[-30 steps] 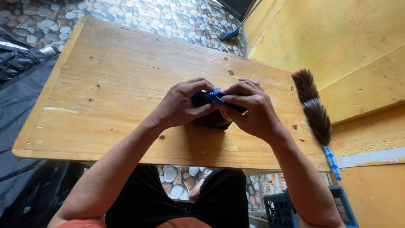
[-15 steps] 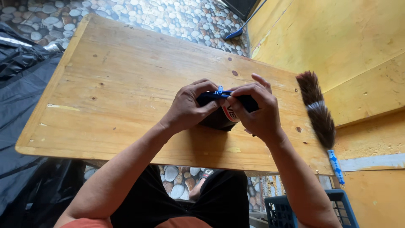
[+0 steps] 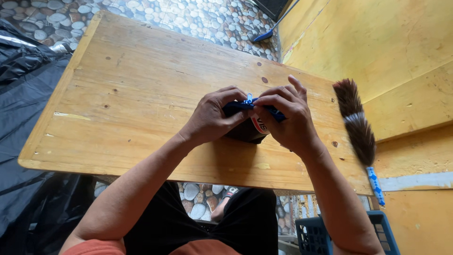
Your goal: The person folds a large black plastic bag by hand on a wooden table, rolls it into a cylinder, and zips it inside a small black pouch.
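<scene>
Since half a second ago the hands have barely shifted: they stay pressed together over the same spot, and the right forefinger still sticks up a little.

The left hand (image 3: 212,118) is curled tight around the left side of a small dark blue item (image 3: 245,107), its fingertips hooked over the top. The right hand (image 3: 288,120) pinches the other end of the same item from above, thumb and fingers closed on it. Just beneath the hands, partly hidden by them, sits a dark rounded object (image 3: 247,132) with a patch of white and red showing between the thumbs; what it is cannot be told. Both rest on the wooden table (image 3: 141,94), near its front edge.

To the right of the right hand, at the table's end, a brown feather duster (image 3: 356,125) with a blue handle lies along the yellow wall (image 3: 377,42). Below the right forearm a blue plastic crate (image 3: 325,233) stands on the floor. Left of the left arm lies black plastic sheeting (image 3: 23,94). Beyond the hands, past the table's far edge, is a pebble-patterned floor (image 3: 188,19).
</scene>
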